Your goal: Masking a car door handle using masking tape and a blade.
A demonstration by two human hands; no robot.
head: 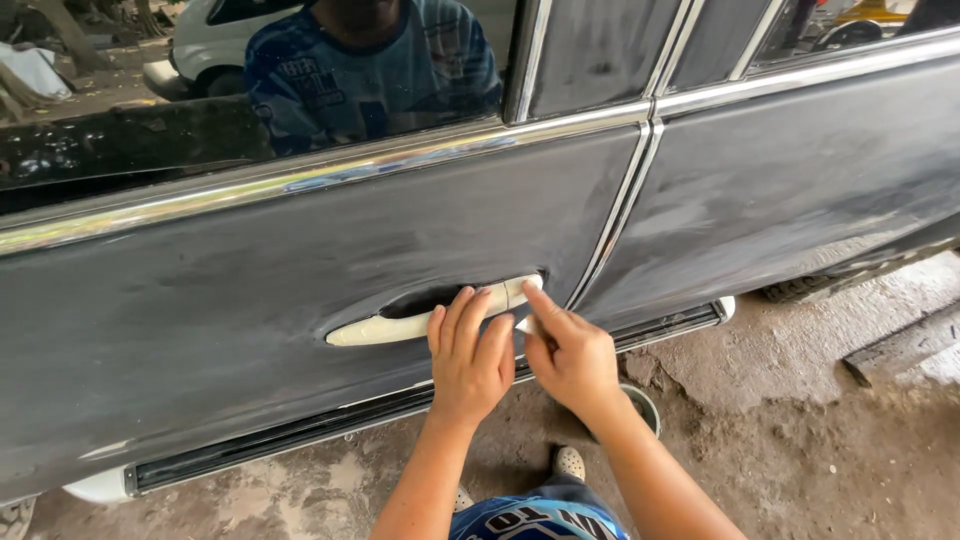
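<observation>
Cream-taped door handle (432,312) on the dull sanded dark car door (250,290) is being masked — left hand (468,355) pressed flat with fingers spread, right hand (570,355) seemingly pinched on a tape end (526,325), to be smoothed down next.

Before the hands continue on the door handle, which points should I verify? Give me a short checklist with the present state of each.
1. Left hand rests on the door handle: ok.
2. Right hand fingertip touches the handle's right end: ok.
3. Handle fully covered in pale masking: ok on the visible face, underside cannot tell.
4. Small pale piece under the right hand held firmly: cannot tell.
5. Sanded door panel free of loose tape: ok.
</observation>
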